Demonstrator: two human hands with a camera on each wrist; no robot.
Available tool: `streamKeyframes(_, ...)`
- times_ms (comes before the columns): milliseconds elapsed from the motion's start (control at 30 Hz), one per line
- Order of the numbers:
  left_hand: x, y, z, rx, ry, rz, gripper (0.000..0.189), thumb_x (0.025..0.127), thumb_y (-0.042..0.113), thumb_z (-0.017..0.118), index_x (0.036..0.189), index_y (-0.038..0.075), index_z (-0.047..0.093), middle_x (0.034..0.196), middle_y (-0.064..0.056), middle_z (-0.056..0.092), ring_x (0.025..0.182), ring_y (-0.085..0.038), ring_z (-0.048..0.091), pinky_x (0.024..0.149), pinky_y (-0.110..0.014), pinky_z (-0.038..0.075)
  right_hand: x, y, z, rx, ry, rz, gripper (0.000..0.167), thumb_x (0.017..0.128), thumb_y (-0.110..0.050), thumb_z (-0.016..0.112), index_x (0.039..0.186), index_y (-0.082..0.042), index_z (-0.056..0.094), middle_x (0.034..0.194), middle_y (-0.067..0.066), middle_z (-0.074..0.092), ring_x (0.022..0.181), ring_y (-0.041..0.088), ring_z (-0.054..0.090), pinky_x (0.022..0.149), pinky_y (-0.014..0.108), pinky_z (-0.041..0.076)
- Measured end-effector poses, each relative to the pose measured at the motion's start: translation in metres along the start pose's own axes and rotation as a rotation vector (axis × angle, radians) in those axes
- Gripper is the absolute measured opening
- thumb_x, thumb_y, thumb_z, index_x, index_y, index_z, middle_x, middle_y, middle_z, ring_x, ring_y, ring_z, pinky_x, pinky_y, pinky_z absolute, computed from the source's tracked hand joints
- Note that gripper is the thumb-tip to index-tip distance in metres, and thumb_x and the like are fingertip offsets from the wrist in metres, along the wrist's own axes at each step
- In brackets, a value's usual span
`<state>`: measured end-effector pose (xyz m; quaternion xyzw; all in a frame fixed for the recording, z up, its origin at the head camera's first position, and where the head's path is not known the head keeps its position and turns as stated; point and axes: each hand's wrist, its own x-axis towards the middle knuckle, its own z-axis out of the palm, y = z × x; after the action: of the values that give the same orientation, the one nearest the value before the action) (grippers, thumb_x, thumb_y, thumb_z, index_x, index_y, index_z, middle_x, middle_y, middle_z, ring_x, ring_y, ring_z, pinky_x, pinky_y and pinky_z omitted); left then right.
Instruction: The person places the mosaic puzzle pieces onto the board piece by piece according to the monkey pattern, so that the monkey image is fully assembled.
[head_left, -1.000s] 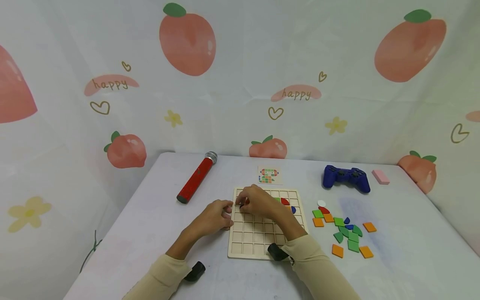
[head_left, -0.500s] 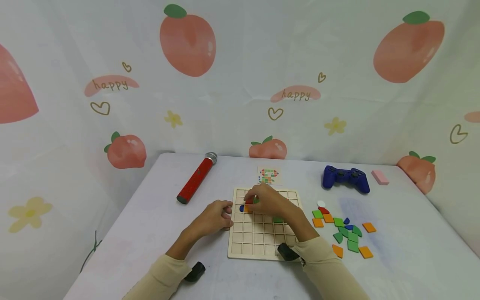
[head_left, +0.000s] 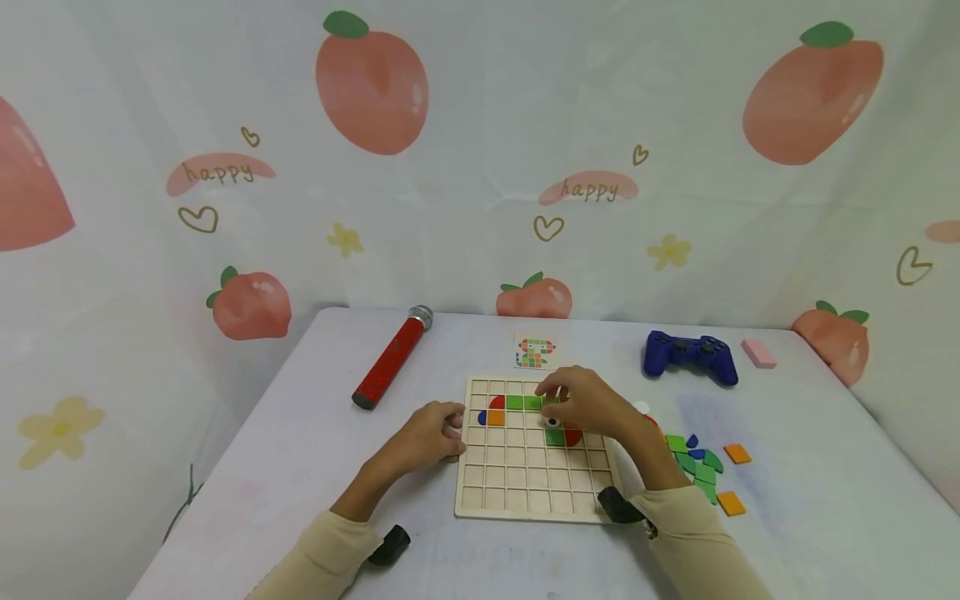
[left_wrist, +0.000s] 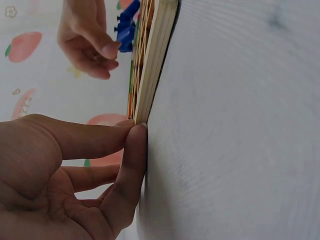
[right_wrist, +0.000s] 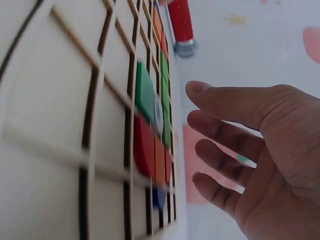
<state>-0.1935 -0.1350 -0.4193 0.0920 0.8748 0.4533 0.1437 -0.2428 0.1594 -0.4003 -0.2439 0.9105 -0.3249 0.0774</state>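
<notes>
A square wooden grid board [head_left: 495, 479] lies on the table. My left hand [head_left: 427, 437] pinches its left edge between thumb and index finger, seen close in the left wrist view. My right hand [head_left: 588, 400] is over the upper right of the board, fingers spread and nothing between them; the right wrist view shows it apart from the surface. In the upper left cells sit a blue half-round tile [head_left: 483, 417], an orange square tile [head_left: 497, 418], a red rounded tile [head_left: 498, 402] and green squares [head_left: 514, 402]. A white round tile [head_left: 552, 422] with a dark centre sits near my right fingertips.
Loose coloured tiles [head_left: 705, 472] lie right of the board, partly behind the right forearm. A pattern card [head_left: 536, 351] lies behind the board. A red microphone [head_left: 392, 362] is at the left, with a blue game controller [head_left: 690, 356] and pink block [head_left: 760, 353] back right.
My right hand has moved right across the board, away from the upper left cells, uncovering the red, green, blue and orange tiles there. My left hand stays at the board's edge.
</notes>
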Motion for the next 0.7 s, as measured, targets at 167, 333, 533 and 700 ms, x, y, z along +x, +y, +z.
streamKeyframes(167,0.000,0.000,0.000,0.000,0.001,0.001,0.060,0.088,-0.004,0.079,0.144,-0.010,0.057,0.111,-0.011,0.061,0.091,-0.018,0.063,0.074,-0.029,0.064,-0.013,0.017,-0.013,0.014,0.031,0.025,0.024,0.095,-0.013,0.077,0.117,-0.005,0.078,0.099,0.000,0.072,0.094,0.019,0.061,0.078,0.035,0.053)
streamKeyframes(333,-0.001,0.001,0.000,0.000,0.004,0.001,0.060,0.088,-0.004,0.078,0.144,-0.010,0.057,0.112,-0.011,0.061,0.092,-0.019,0.063,0.074,-0.030,0.064,-0.024,0.029,-0.025,0.005,0.063,0.077,0.024,0.095,-0.015,0.077,0.116,-0.005,0.078,0.101,0.003,0.071,0.095,0.021,0.060,0.077,0.035,0.051)
streamKeyframes(533,-0.001,0.002,0.000,0.008,0.009,-0.007,0.060,0.088,-0.003,0.079,0.144,-0.009,0.057,0.110,-0.010,0.061,0.091,-0.018,0.063,0.074,-0.029,0.064,-0.032,0.040,-0.036,-0.021,0.092,0.150,0.027,0.094,-0.018,0.078,0.118,-0.005,0.078,0.103,0.006,0.071,0.095,0.024,0.060,0.075,0.033,0.050)
streamKeyframes(700,-0.001,0.001,0.000,0.011,0.008,-0.006,0.060,0.088,-0.003,0.079,0.144,-0.008,0.057,0.110,-0.009,0.062,0.091,-0.018,0.063,0.074,-0.029,0.064,-0.039,0.052,-0.043,-0.010,0.102,0.222,0.029,0.095,-0.018,0.077,0.120,-0.005,0.077,0.106,0.009,0.070,0.095,0.025,0.060,0.074,0.033,0.053)
